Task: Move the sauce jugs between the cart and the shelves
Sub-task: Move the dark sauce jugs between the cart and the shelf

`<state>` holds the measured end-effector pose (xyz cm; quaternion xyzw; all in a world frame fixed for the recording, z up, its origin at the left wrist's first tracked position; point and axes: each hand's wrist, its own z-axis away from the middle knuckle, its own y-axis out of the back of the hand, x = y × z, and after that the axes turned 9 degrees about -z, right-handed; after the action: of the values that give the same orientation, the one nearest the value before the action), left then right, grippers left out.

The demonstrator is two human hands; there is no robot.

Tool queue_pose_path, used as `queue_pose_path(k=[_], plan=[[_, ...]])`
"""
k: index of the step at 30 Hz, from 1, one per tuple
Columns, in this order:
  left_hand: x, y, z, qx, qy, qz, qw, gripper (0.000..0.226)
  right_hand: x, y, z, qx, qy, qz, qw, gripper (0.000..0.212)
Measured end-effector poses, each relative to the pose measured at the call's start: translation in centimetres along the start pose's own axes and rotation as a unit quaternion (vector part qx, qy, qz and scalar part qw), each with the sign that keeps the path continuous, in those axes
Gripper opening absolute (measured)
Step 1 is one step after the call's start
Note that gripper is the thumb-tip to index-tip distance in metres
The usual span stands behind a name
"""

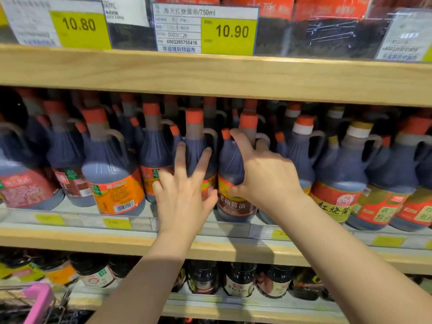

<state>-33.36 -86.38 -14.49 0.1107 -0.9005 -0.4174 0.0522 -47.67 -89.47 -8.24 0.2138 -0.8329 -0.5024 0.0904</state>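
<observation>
Both our forearms reach to the middle shelf: left hand presses straight, spread fingers on one soy sauce jug to steady it, right hand grips its neighbour.

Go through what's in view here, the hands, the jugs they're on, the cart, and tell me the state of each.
left hand: fingers spread, pressing on a jug front.
right hand: curled round the neighbouring jug.
left jug: upright on the shelf, capped.
right jug: upright, capped, held.
middle shelf: packed with upright jugs.
pink cart handle: untouched.
</observation>
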Motion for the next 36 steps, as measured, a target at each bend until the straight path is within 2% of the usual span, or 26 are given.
queue_pose_path(k=[6,9,12,14,16,21,24,26,29,33,36], plan=[[-0.4,1.1,0.2,-0.023,-0.006,-0.047,0.999,0.088,-0.4,-0.4,0.7,-0.014,-0.022,-0.069,0.997,0.102],[-2.5,1.9,0.5,0.000,-0.044,-0.021,0.999,0.091,-1.0,0.2,1.3,-0.014,-0.042,-0.068,0.997,0.095],[-6.7,1.9,0.8,0.063,-0.075,-0.002,0.995,0.093,-2.3,0.9,2.4,0.051,-0.062,-0.058,0.995,0.085],[-9.9,1.3,0.8,0.099,-0.073,0.000,0.992,0.093,-4.1,1.0,3.1,0.097,-0.031,-0.085,0.991,0.078],[-12.8,0.7,0.6,0.105,-0.055,0.002,0.993,0.094,-7.0,0.6,3.4,0.107,0.017,-0.108,0.988,0.070],[-15.2,-0.8,0.1,0.035,0.011,0.109,0.993,0.099,-14.0,-2.0,-0.7,0.009,0.027,-0.081,0.996,0.073],[-14.9,-1.6,-0.2,0.044,0.016,0.150,0.987,0.093,-15.6,-4.1,-4.1,-0.012,0.003,-0.021,1.000,0.076],[-15.0,-1.8,-0.5,0.049,0.024,0.145,0.988,0.093,-16.0,-5.0,-6.0,-0.019,-0.023,0.000,1.000,0.078],[-15.3,-1.8,-0.9,0.035,0.036,0.128,0.991,0.098,-16.3,-5.3,-7.7,-0.060,-0.074,-0.045,0.994,0.087],[-16.0,-1.9,-1.3,0.018,0.041,0.106,0.993,0.100,-16.4,-4.4,-7.6,-0.059,-0.056,-0.067,0.994,0.087],[-16.6,-2.2,-1.6,0.019,0.043,0.090,0.995,0.102,-16.8,-4.1,-6.6,-0.042,-0.027,-0.041,0.998,0.090]])
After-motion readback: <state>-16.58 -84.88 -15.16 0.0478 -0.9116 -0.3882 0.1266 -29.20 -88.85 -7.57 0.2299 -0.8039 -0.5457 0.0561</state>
